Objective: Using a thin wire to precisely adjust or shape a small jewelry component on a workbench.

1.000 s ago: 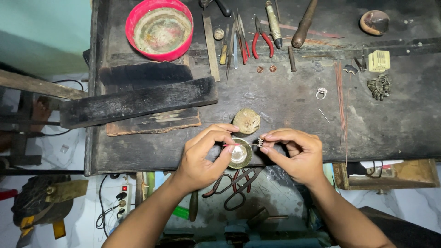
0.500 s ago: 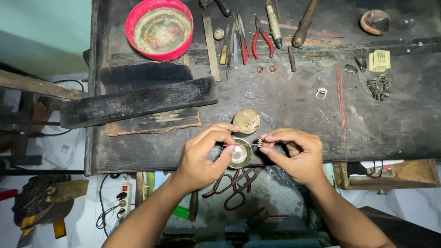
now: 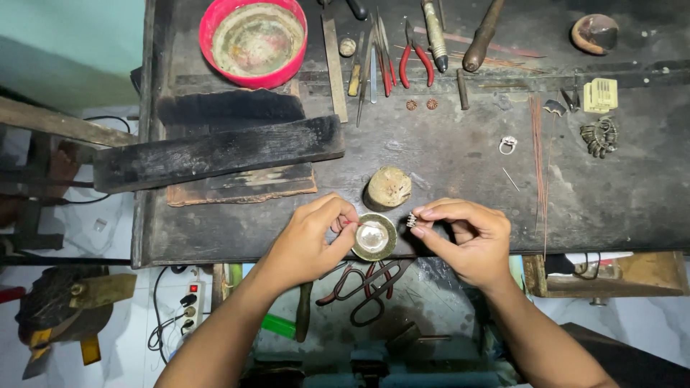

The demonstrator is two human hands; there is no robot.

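At the near edge of the dark, tool-strewn tabletop [image 3: 445, 158], the small brass dish [image 3: 374, 237] sits between the left hand [image 3: 309, 241], pinching a thin red-tipped stick over it, and the right hand [image 3: 463, 237], whose fingers [image 3: 424, 214] grip a tiny ridged metal piece [image 3: 412, 220] just right of the dish; a slackened pinch could drop the piece off the edge.

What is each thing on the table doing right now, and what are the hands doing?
Left hand: pinching a thin stick over the small round dish.
Right hand: pinching a tiny metal piece.
Small round dish: upright, open.
Red bowl: upright.
Red pliers: lying shut.
Ring: lying flat.
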